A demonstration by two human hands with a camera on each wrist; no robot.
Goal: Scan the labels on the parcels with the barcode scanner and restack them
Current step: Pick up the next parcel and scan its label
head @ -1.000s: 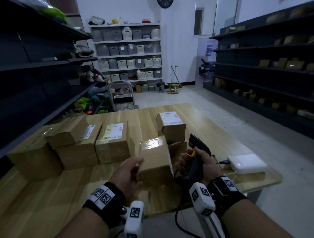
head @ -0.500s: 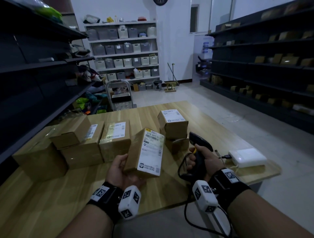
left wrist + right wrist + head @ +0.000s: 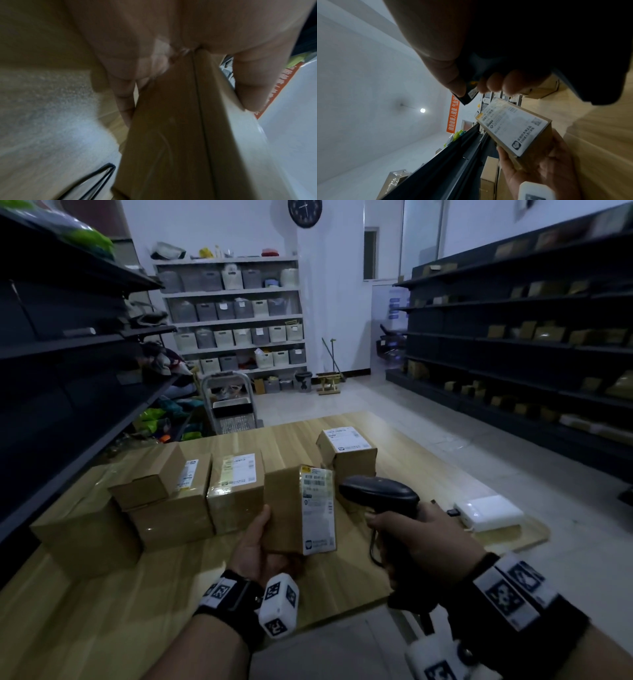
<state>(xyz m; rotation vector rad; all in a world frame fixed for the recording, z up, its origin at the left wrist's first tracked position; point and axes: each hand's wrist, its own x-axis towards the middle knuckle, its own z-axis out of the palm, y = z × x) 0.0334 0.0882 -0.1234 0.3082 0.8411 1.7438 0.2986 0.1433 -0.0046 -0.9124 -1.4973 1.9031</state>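
Note:
My left hand (image 3: 260, 546) grips a small cardboard parcel (image 3: 291, 508) upright above the wooden table (image 3: 102, 611), its white label (image 3: 318, 508) turned to the right. The same parcel (image 3: 513, 129) shows its label in the right wrist view, and its bare cardboard side (image 3: 171, 135) fills the left wrist view. My right hand (image 3: 411, 539) grips the black barcode scanner (image 3: 380, 494) by its handle. The scanner's head points left at the label, a short gap away. Another labelled parcel (image 3: 346, 450) stands behind, on top of a further box.
Several cardboard parcels (image 3: 236, 487) stand in a group at the table's left. A white box-like device (image 3: 489, 513) with a cable lies near the right edge. Dark shelving (image 3: 531, 337) lines both sides, and a step stool (image 3: 233, 409) stands beyond the table.
My left hand has turned the parcel so its label faces right, toward the scanner. My right hand has lifted the scanner and swung its head left to the label.

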